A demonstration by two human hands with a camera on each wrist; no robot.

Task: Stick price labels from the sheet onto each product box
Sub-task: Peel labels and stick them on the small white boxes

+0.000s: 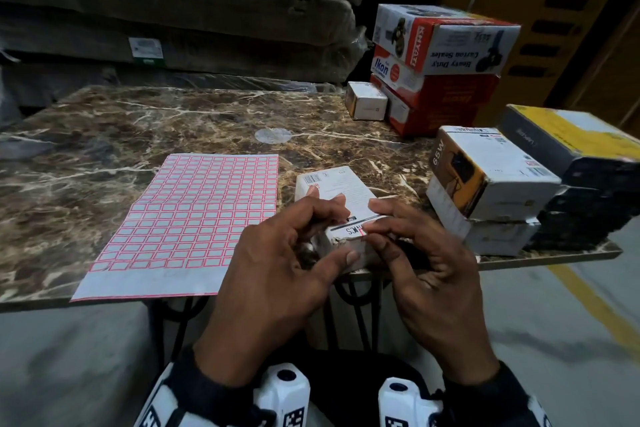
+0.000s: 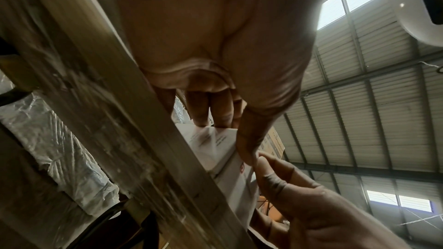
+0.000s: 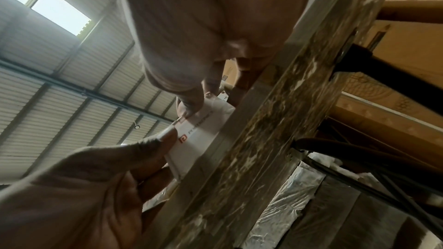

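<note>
**White box held at the near edge, label under your right fingertips**

Your left hand curls round the white box, thumb on its near end and fingers over its top; that grip is closed on the box. Your right hand pinches a small red-bordered label between thumb and forefinger against the box's near top edge. The box lies flat at the front edge of the brown marbled surface, just right of the label sheet.

On the box you can read a barcode at its far left corner and, by the label, upside-down letters like "CS". The right wrist view shows a red square logo on its near end; the print beside it is too blurred to read.

The label sheet is a pale page of small red-outlined rectangles with a crease across its middle.

Right of the white box stands a box marked "65W". Behind that, a stack carries "Ikon" on a red and white box and, upside down, "Heavy Duty Carton Sealer" on the top box.
</note>
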